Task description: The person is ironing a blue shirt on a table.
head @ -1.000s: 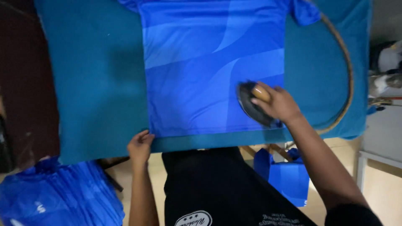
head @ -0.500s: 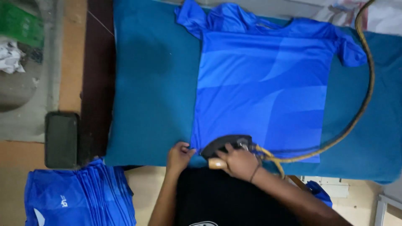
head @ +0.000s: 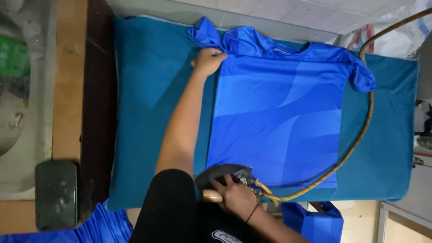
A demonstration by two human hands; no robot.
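On the far left, past the edge of the desk (head: 148, 135), a dark slab (head: 56, 194) lies on a pale ledge, and below it a stack (head: 99, 229) of folded blue cloth pokes into view. The desk itself wears a teal pad, and the shirt (head: 279, 121) — bright blue, with paler curved bands — lies flat on it, collar away from the person, hem near them.

Half a second ago the left hand (head: 209, 60) sat at the near hem beside the iron; now the arm stretches the whole way up the shirt's left side, and the fingers are pinched together on the cloth at the left shoulder, where the sleeve is bunched. That reads as a pull to straighten or flatten the sleeve end, so the smoothing looks to be shifting from the hem to the upper part.

Nearer the middle, the right hand (head: 236, 195) has its grip clamped on the wooden handle of the iron (head: 222, 173), which rests at the lower left corner of the shirt, about where it was half a second ago. Since a second ago it has crossed the hem from the right side to the left.

From the iron a tan hose (head: 360, 130) loops right, past the right sleeve and up off the top edge. A blue bag (head: 315, 220) hangs below the desk's near edge.
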